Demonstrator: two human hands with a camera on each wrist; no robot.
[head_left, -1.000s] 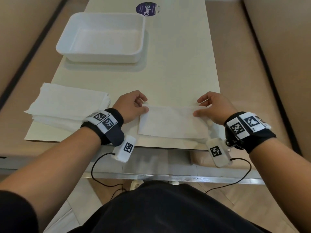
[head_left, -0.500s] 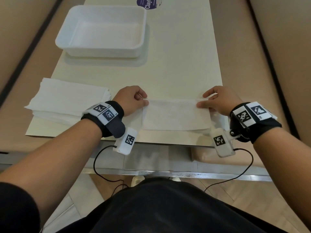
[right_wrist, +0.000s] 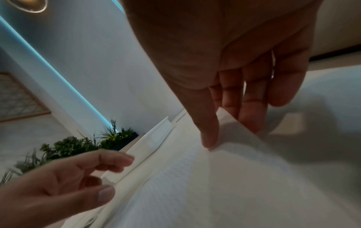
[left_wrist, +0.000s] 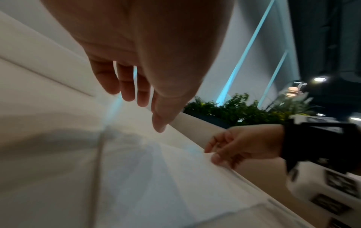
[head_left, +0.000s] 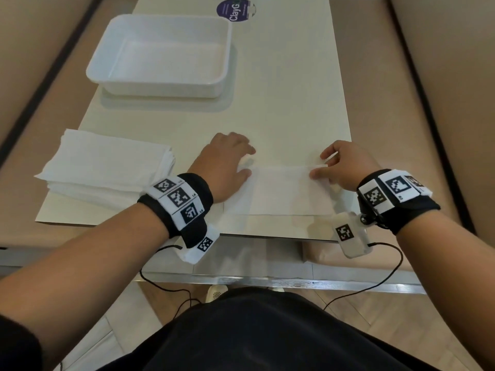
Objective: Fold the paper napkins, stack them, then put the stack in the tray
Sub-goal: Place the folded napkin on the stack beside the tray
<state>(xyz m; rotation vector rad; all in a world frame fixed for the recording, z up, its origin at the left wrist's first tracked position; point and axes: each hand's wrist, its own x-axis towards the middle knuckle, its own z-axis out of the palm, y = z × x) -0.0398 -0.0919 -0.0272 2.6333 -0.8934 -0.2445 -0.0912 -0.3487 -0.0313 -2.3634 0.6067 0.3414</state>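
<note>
A folded white napkin (head_left: 289, 192) lies flat near the table's front edge. My right hand (head_left: 321, 164) pinches its far right corner; in the right wrist view the thumb (right_wrist: 209, 138) lies on top of the napkin (right_wrist: 215, 185) and the other fingers sit under the raised corner. My left hand (head_left: 247, 162) is at the napkin's left end with its fingers (left_wrist: 126, 92) straight and holding nothing, the thumb just at the paper's edge. A stack of unfolded napkins (head_left: 107, 167) lies to the left. The empty white tray (head_left: 160, 84) stands at the far left.
A round purple sticker (head_left: 235, 9) marks the table's far end. Bare tabletop (head_left: 289, 103) lies between the tray and my hands. Beige benches flank the table on both sides. Cables hang from both wrist cameras below the table's front edge.
My left hand has let go of the napkin's far left corner and straightened its fingers. The right hand keeps its pinch on the far right corner.
</note>
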